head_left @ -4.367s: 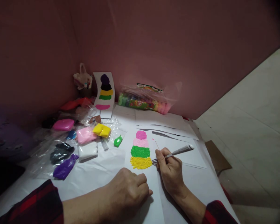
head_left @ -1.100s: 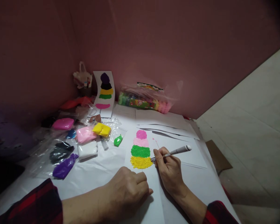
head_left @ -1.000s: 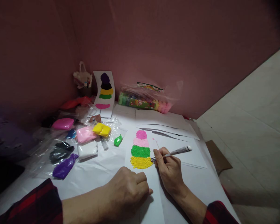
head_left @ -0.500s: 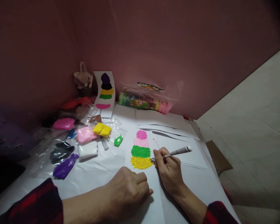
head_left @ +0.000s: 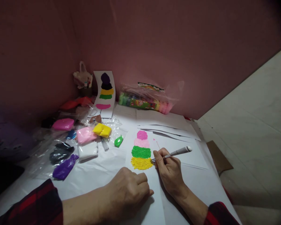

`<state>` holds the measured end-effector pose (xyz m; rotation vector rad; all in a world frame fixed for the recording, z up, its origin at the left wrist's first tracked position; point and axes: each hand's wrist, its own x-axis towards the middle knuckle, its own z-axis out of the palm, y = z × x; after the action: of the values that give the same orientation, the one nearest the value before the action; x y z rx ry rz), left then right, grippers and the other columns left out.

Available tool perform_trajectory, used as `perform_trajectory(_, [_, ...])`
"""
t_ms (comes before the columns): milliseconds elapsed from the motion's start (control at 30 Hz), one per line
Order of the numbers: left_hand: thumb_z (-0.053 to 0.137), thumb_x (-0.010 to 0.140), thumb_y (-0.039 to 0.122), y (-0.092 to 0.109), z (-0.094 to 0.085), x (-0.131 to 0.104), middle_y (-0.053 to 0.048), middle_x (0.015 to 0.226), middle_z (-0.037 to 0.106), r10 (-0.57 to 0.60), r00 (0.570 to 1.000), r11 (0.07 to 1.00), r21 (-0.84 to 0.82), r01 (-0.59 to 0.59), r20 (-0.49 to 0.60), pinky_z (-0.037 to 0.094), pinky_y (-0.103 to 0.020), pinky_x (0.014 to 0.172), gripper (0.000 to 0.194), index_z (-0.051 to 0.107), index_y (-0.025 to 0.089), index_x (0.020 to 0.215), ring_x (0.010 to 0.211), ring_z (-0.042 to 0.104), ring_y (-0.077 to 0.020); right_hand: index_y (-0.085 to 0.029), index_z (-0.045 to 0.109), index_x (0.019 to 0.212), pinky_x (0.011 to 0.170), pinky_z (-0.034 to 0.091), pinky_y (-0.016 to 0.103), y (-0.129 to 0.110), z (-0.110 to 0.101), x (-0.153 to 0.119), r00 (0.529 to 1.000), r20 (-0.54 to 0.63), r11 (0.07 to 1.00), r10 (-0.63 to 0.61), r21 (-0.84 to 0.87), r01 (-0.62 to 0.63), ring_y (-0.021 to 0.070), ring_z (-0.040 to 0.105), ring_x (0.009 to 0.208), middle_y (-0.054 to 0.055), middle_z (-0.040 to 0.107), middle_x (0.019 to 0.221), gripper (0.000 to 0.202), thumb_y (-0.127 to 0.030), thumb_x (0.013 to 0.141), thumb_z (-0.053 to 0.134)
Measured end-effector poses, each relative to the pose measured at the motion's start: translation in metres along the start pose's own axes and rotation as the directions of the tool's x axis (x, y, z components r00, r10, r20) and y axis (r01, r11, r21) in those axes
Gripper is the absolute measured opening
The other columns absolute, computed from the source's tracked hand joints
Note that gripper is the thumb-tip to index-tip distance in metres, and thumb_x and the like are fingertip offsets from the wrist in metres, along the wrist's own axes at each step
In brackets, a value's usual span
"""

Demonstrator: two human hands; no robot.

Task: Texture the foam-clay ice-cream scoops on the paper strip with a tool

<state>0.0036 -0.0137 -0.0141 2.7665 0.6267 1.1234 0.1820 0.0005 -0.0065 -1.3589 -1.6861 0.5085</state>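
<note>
Fork (head_left: 180, 151), gripped in the closed fingers of the right hand (head_left: 170, 168), tines at the right edge of a yellow clay band (head_left: 141, 163). Directly above on the same white paper (head_left: 157, 207): green band (head_left: 141, 152), pale pink band (head_left: 141, 143), bright pink band (head_left: 142, 135). Just below: left hand (head_left: 130, 191), loosely curled, any contents impossible to tell. Farther left on the surface (head_left: 84, 176): bagged clay lumps (head_left: 86, 135) in several colours. Behind: card (head_left: 105, 102) with coloured stripes, leaning against the wall (head_left: 154, 47), beside a clear bag (head_left: 145, 104) of coloured items.
</note>
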Motion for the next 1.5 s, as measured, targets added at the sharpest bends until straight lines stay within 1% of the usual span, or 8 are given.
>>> perform_trajectory(467, [0.042, 0.096, 0.016, 0.001, -0.002, 0.0, 0.002, 0.06, 0.055, 0.003, 1.0, 1.0, 0.029, -0.004, 0.02, 0.027, -0.025, 0.037, 0.03, 0.05, 0.016, 0.066, 0.041, 0.04, -0.0098, -0.022, 0.041, 0.063, 0.046, 0.033, 0.023, -0.001, 0.0, 0.0, 1.0, -0.007, 1.0, -0.008, 0.008, 0.008, 0.0097, 0.036, 0.045, -0.007, 0.035, 0.052, 0.039, -0.037, 0.099, 0.046])
perform_trajectory(767, [0.051, 0.09, 0.015, 0.005, 0.001, -0.007, 0.0, 0.067, 0.052, 0.152, 0.972, 0.965, 0.188, -0.185, 0.18, 0.029, -0.027, 0.036, 0.017, 0.047, 0.018, 0.074, 0.044, 0.044, -0.0123, -0.022, 0.041, 0.063, 0.046, 0.033, 0.023, 0.001, 0.001, 0.0, 1.0, -0.019, 0.999, -0.001, 0.044, 0.002, 0.0096, 0.037, 0.044, -0.006, 0.037, 0.052, 0.039, -0.037, 0.098, 0.047])
perform_trajectory(1200, [0.048, 0.091, 0.012, 0.007, -0.004, 0.0, 0.0, 0.065, 0.054, 0.125, 0.983, 0.976, 0.163, -0.147, 0.134, 0.027, -0.03, 0.036, 0.022, 0.049, 0.018, 0.071, 0.043, 0.044, -0.014, -0.021, 0.049, 0.072, 0.042, 0.039, 0.021, 0.0, 0.002, -0.006, 0.998, -0.032, 0.969, 0.062, 0.241, -0.052, 0.0098, 0.045, 0.044, -0.006, 0.045, 0.052, 0.034, -0.039, 0.101, 0.042])
perform_trajectory(1300, [0.045, 0.096, 0.015, 0.011, -0.011, 0.006, 0.001, 0.058, 0.052, 0.08, 0.996, 0.988, 0.136, -0.076, -0.025, 0.029, -0.029, 0.036, 0.026, 0.049, 0.017, 0.071, 0.043, 0.045, -0.014, -0.021, 0.052, 0.078, 0.038, 0.037, 0.021, 0.0, -0.001, -0.009, 0.998, -0.051, 0.967, -0.047, 0.249, 0.059, 0.0098, 0.045, 0.041, -0.004, 0.048, 0.056, 0.033, -0.037, 0.102, 0.037])
perform_trajectory(1367, [0.042, 0.098, 0.016, 0.015, -0.017, 0.011, 0.001, 0.058, 0.053, 0.02, 0.988, 0.997, 0.078, -0.008, -0.152, 0.034, -0.028, 0.038, 0.018, 0.056, 0.013, 0.088, 0.045, 0.046, -0.014, -0.021, 0.056, 0.079, 0.044, 0.042, 0.025, 0.0, -0.004, -0.013, 0.97, -0.057, 0.966, -0.235, 0.098, 0.24, 0.0128, 0.053, 0.048, 0.0, 0.056, 0.061, 0.036, -0.038, 0.103, 0.033])
perform_trajectory(1433, [0.042, 0.1, 0.024, 0.018, -0.023, 0.015, -0.003, 0.067, 0.061, -0.01, 0.966, 0.999, 0.034, 0.02, -0.258, 0.041, -0.028, 0.042, 0.023, 0.055, 0.006, 0.108, 0.053, 0.054, -0.0149, -0.021, 0.059, 0.076, 0.052, 0.045, 0.03, 0.0, -0.006, -0.016, 0.888, 0.085, 0.887, -0.451, -0.067, 0.457, 0.0171, 0.059, 0.056, 0.005, 0.064, 0.064, 0.042, -0.04, 0.102, 0.032])
perform_trajectory(1467, [0.041, 0.101, 0.029, 0.019, -0.026, 0.016, -0.004, 0.07, 0.062, -0.013, 0.964, 1.0, 0.014, 0.017, -0.267, 0.044, -0.029, 0.045, 0.029, 0.053, 0.006, 0.113, 0.056, 0.056, -0.0155, -0.022, 0.058, 0.068, 0.048, 0.041, 0.029, 0.0, -0.006, -0.018, 0.818, 0.218, 0.824, -0.532, -0.089, 0.559, 0.0161, 0.055, 0.05, 0.003, 0.061, 0.056, 0.042, -0.041, 0.099, 0.037])
perform_trajectory(1500, [0.041, 0.101, 0.031, 0.019, -0.029, 0.018, -0.005, 0.071, 0.063, 0.013, 0.964, 1.0, 0.009, -0.011, -0.266, 0.045, -0.029, 0.045, 0.032, 0.053, 0.005, 0.115, 0.058, 0.057, -0.0161, -0.023, 0.053, 0.057, 0.043, 0.034, 0.029, 0.0, -0.005, -0.02, 0.797, 0.261, 0.807, -0.545, -0.096, 0.583, 0.0147, 0.048, 0.042, 0.001, 0.054, 0.046, 0.042, -0.042, 0.095, 0.045])
